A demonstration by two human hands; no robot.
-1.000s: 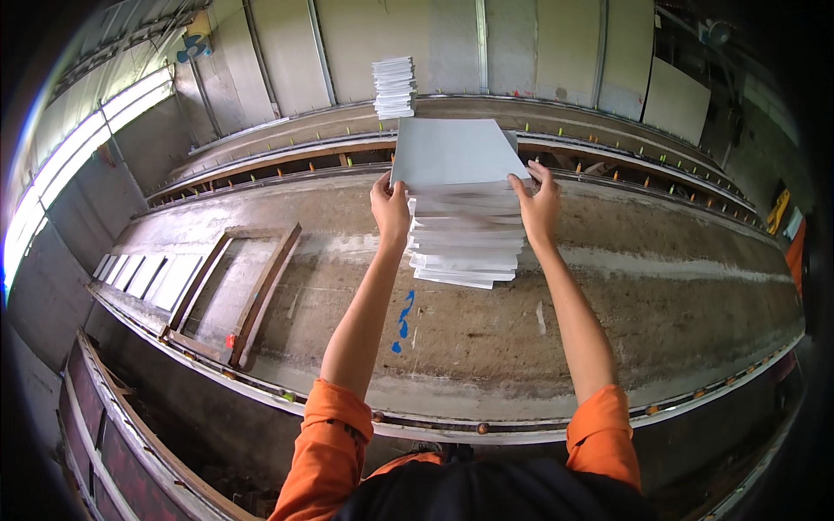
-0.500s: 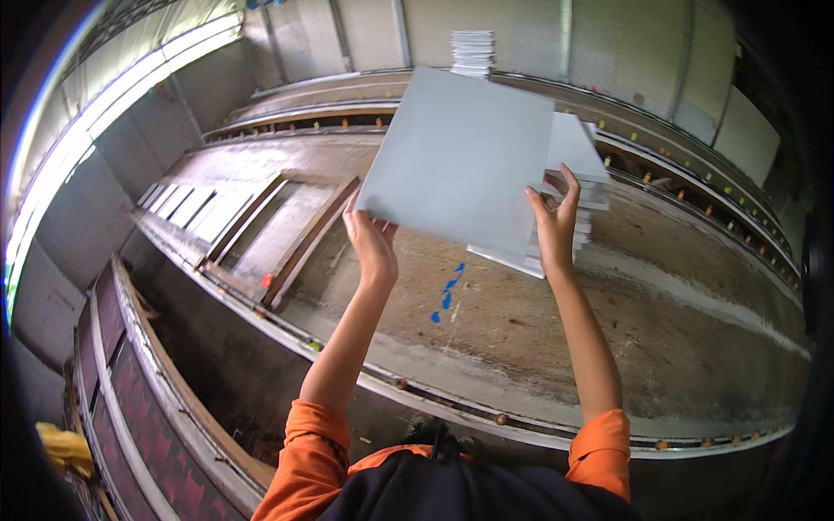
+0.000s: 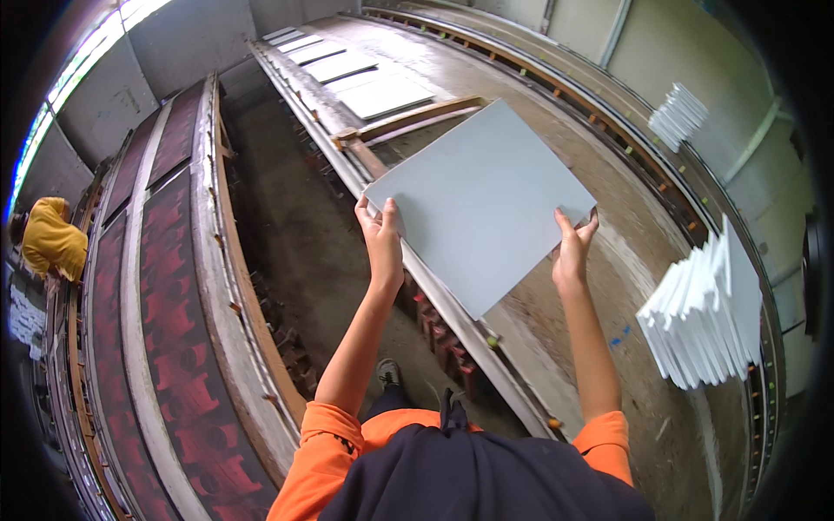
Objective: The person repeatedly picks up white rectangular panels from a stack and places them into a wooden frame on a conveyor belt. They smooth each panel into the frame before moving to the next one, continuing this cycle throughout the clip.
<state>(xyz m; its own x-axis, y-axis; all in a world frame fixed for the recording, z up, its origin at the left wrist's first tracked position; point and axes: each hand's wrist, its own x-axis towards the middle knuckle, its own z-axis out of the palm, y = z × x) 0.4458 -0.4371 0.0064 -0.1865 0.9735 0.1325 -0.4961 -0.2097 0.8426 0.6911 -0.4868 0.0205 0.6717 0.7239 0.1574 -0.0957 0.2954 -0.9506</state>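
A flat, light grey square panel [image 3: 486, 204] is held up between my two hands, above the near edge of a long worktable. My left hand [image 3: 380, 241] grips its left corner, thumb on the top face and fingers beneath. At the right corner my right hand [image 3: 571, 250] pinches the edge, thumb on top and fingers partly hidden behind. Beyond the panel a wooden frame [image 3: 413, 120] lies on the table, partly covered by it. Farther along the same table is a row of white panels [image 3: 382, 94].
On the right stands a tall stack of white panels [image 3: 699, 313], with a smaller stack [image 3: 678, 117] behind. A second long table at left bears red-and-black patterned sheets [image 3: 182, 330]. A dark aisle [image 3: 287, 208] runs between the tables. A person in yellow [image 3: 54, 239] bends at far left.
My view has swung left, bringing the aisle and the left table further in. The panel has turned and now lies flatter, with a corner toward me. Both hands still hold it.
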